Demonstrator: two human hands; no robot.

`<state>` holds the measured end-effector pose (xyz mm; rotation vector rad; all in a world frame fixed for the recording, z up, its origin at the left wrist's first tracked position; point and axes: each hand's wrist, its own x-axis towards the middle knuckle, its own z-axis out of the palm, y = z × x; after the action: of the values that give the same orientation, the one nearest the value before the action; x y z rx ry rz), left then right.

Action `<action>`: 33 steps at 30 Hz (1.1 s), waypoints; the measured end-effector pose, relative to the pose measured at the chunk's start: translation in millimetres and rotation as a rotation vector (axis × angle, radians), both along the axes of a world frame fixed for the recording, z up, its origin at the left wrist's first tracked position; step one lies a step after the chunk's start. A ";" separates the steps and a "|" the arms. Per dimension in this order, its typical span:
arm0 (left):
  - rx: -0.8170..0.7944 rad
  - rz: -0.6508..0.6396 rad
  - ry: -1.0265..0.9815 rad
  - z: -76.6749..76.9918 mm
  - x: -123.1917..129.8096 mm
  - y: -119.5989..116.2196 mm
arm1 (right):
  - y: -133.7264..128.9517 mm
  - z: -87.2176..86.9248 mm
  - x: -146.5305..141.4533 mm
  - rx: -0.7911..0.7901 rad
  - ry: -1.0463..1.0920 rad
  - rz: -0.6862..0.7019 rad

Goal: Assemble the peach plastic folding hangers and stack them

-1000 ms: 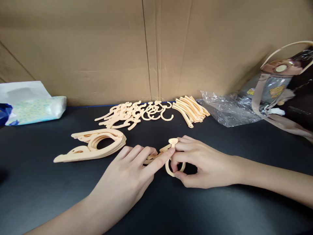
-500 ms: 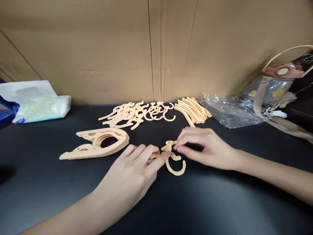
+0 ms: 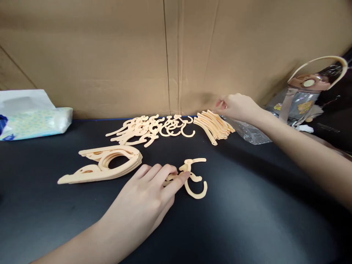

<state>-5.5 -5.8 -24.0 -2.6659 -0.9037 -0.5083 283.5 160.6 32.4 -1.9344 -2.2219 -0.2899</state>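
My left hand [image 3: 150,196] presses down on the table with its fingers curled over a cream plastic folding hanger piece [image 3: 195,192]. A curved hook and a short arm stick out past its fingertips; the rest lies hidden under the fingers. Above the back of a pile of slim cream hanger arms [image 3: 213,126] hovers my right hand [image 3: 238,106], its fingers bent and slightly apart, with nothing visible in them. Left of my left hand lies a stack of folded hangers [image 3: 99,172]. Farther back is a heap of hanger pieces with hooks [image 3: 140,132].
A tissue pack [image 3: 35,121] lies at the left. On the right, a clear plastic bag [image 3: 254,134] lies partly behind my right arm, near a bottle with a handle and strap [image 3: 302,99]. A cardboard wall [image 3: 110,55] closes off the back of the black table [image 3: 220,220].
My right hand has left the hanger piece and moved back and right to the pile of arms. My left hand keeps its hold. The view has shifted slightly.
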 end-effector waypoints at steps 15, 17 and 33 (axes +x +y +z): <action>-0.008 0.000 -0.012 -0.2 1.7 -0.3 | 7.3 -14.6 -2.0 -0.212 0.001 -0.039; -0.002 0.002 -0.009 -0.7 1.6 0.0 | 6.7 -14.0 -2.8 -0.220 0.035 -0.026; 0.013 -0.011 -0.007 0.4 1.3 -0.1 | -0.5 -4.7 -9.6 -0.110 0.157 -0.015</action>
<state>-4.2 -5.9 -23.7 -2.6605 -0.8850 -0.5252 273.9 160.1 27.7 -1.9551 -2.1642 -0.0177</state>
